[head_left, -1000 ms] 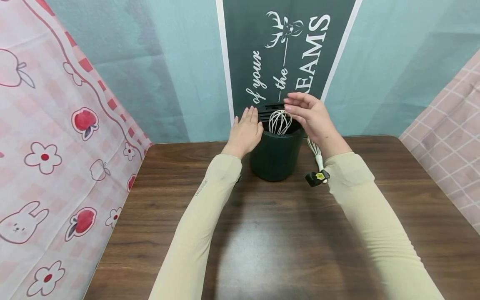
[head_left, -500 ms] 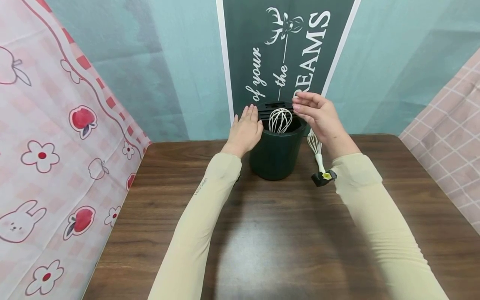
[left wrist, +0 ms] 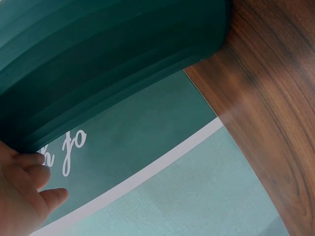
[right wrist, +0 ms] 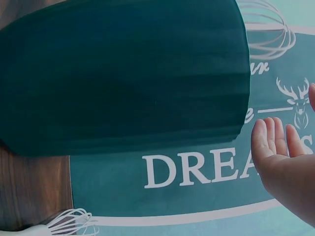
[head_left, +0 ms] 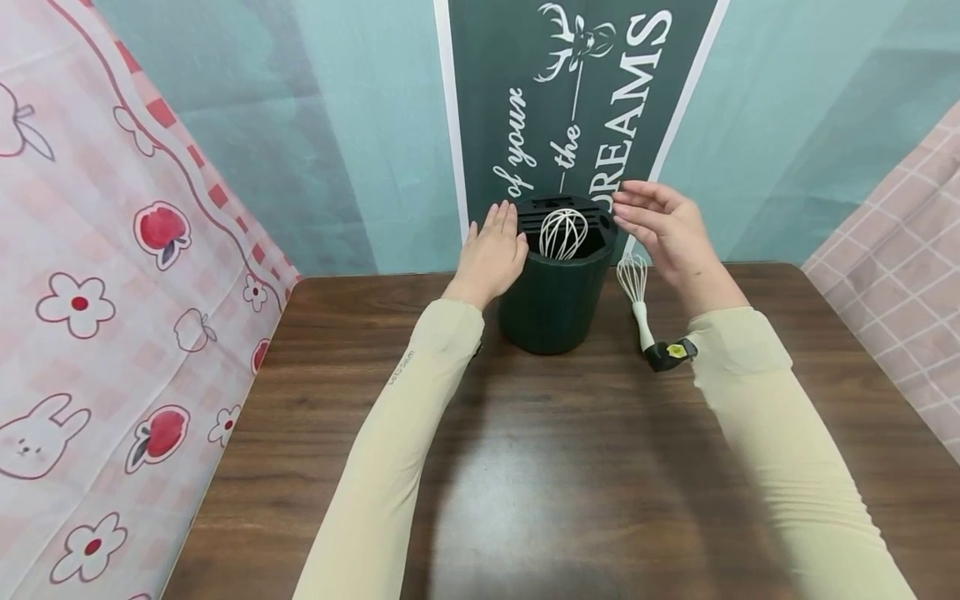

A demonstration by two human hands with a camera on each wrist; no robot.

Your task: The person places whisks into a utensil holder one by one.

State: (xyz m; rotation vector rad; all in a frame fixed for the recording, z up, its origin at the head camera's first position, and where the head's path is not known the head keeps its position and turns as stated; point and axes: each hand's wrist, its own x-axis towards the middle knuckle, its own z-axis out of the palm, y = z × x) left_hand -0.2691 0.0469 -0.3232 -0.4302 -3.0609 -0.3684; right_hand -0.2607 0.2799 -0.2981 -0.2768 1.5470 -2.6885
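A dark green utensil holder [head_left: 551,304] with a slotted black top section stands upright near the table's back edge. The wire head of a white whisk [head_left: 564,234] pokes out of its opening; the handle is hidden inside. My left hand [head_left: 491,260] rests against the left side of the rim, fingers straight in the head view. Just right of the rim, my right hand [head_left: 667,237] is raised with relaxed fingers and holds nothing; a gap parts it from the holder in the right wrist view. A second white whisk [head_left: 636,296] lies on the table below that hand.
The wooden table [head_left: 525,467] ends at a teal cloth backdrop [head_left: 360,150] with a dark green lettered panel [head_left: 495,50]. A pink apple-print cloth [head_left: 135,333] borders the left side, a pink checked cloth [head_left: 900,275] the right. A black wrist strap [head_left: 667,353] is on the right arm.
My right hand has moved rightward, away from the holder's rim, uncovering more of its top and of the whisk on the table. My left hand stays at the rim.
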